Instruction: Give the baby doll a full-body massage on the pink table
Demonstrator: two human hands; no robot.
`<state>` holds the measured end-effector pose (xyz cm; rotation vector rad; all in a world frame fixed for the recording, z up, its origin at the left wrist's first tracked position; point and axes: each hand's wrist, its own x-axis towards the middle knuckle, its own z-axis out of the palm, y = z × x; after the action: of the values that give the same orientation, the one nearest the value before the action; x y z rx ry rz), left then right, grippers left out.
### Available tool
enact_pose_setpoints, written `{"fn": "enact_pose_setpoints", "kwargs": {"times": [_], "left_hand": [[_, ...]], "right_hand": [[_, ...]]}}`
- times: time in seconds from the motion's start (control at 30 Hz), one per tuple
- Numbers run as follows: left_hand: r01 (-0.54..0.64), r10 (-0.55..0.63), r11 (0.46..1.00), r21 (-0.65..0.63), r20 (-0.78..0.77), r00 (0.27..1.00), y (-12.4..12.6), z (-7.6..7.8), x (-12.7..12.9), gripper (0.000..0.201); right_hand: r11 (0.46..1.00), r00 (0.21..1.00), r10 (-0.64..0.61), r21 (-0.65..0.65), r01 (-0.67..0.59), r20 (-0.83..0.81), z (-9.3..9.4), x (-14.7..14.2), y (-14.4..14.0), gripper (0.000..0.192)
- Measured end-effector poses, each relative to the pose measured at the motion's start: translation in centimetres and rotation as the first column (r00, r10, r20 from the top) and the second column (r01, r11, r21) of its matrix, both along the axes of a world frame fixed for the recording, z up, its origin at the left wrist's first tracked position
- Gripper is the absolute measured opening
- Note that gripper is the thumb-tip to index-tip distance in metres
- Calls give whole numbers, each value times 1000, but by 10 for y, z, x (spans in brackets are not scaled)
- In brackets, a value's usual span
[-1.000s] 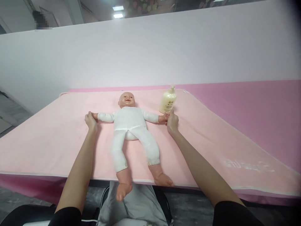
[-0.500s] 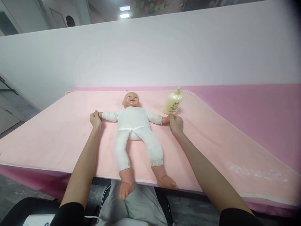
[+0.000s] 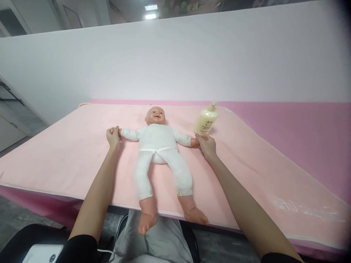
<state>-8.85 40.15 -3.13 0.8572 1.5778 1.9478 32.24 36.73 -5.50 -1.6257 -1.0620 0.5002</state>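
Observation:
A baby doll (image 3: pixel 159 146) in a white suit lies on its back on a pale pink towel (image 3: pixel 68 153), arms spread wide and feet over the near edge. My left hand (image 3: pixel 113 137) grips the doll's hand on the left side. My right hand (image 3: pixel 206 143) holds the doll's other hand. A cream pump bottle of lotion (image 3: pixel 205 121) stands just behind my right hand, close to my fingers.
The towel covers a table with a darker pink cloth (image 3: pixel 301 124) showing at the right. A white partition wall (image 3: pixel 175 65) rises behind it. My grey-clad lap (image 3: pixel 161 241) is below the table edge, and a white device (image 3: pixel 41 254) lies at bottom left.
The view has shifted slightly, so everything sits a little more to the right. Both hands keep hold of the doll's hands, with the arms still spread out.

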Motion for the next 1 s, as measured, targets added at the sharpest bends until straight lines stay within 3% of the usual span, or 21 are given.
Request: {"fn": "enact_pose_setpoints", "kwargs": {"times": [0.17,0.5,0.6,0.7,0.87,1.0], "left_hand": [[-7,5,999,-40,-32,999,0,-4,-1,21],[-26,25,999,-30,-28,999,-2,-3,1,41],[0,-1,1000,-31,-38,999,-3,-1,2,35],[10,-10,1000,-9,-60,998,-2,-3,1,28],[-50,50,999,10,-63,997,1,-9,-2,31],[-76,78,996,37,-63,995,2,-7,0,35]], "right_hand": [[994,999,-27,-104,29,21,2,1,-1,36],[1000,998,-4,-13,3,-64,3,-4,-5,36],[1000,996,3,5,-3,-84,2,-4,-3,41],[1000,1000,-9,11,9,-24,0,-2,-1,40],[992,993,-58,-105,69,102,-2,2,1,37],[997,992,-61,-42,66,107,-3,0,0,36]]}}
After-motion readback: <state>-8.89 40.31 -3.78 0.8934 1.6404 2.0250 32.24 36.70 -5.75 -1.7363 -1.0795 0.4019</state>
